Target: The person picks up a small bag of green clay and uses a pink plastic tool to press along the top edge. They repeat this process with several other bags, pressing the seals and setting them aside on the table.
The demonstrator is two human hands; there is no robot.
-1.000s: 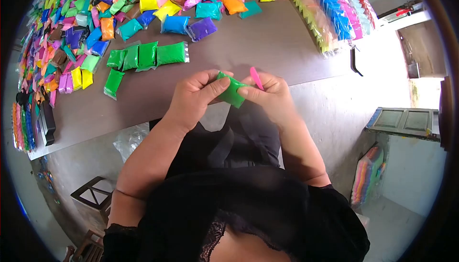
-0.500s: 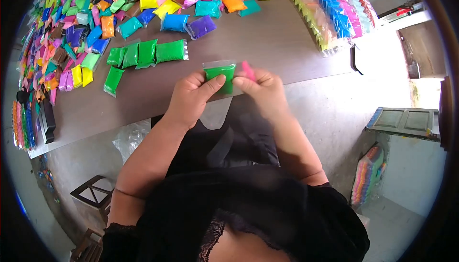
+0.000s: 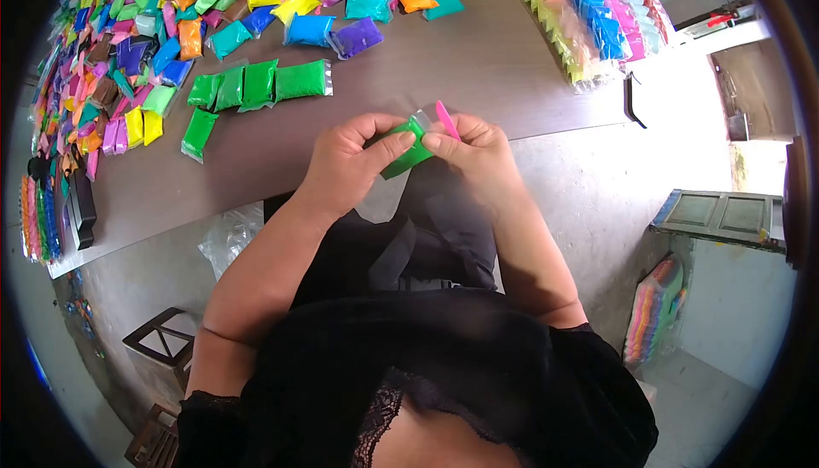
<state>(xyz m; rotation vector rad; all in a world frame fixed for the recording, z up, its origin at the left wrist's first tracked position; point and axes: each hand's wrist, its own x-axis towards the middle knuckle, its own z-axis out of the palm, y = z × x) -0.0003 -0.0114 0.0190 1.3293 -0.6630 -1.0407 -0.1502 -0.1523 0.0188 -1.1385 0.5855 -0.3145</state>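
In front of my body, just over the table's near edge, I hold a small clear packet of green clay-like material (image 3: 407, 159). My left hand (image 3: 345, 161) is closed on its left side, thumb on top. The packet tilts, with its clear end strip pointing up and right. My right hand (image 3: 480, 154) pinches that clear end between thumb and fingers. A slim pink plastic tool (image 3: 445, 118) also sticks up from the right hand's grip; its lower part is hidden. Several similar green packets (image 3: 258, 85) lie in a group on the table, left of my hands.
The brown table (image 3: 478, 58) holds a large heap of coloured packets (image 3: 171, 24) at the left and back. Strips of joined packets (image 3: 589, 16) lie at the back right. Below are a stool (image 3: 162, 340), a clear plastic bag (image 3: 235, 238) and a cabinet (image 3: 725, 220).
The green packet has gone from upright to tilted, its clear end now toward the right. My right hand has closed in and now pinches that end, still holding the pink tool.
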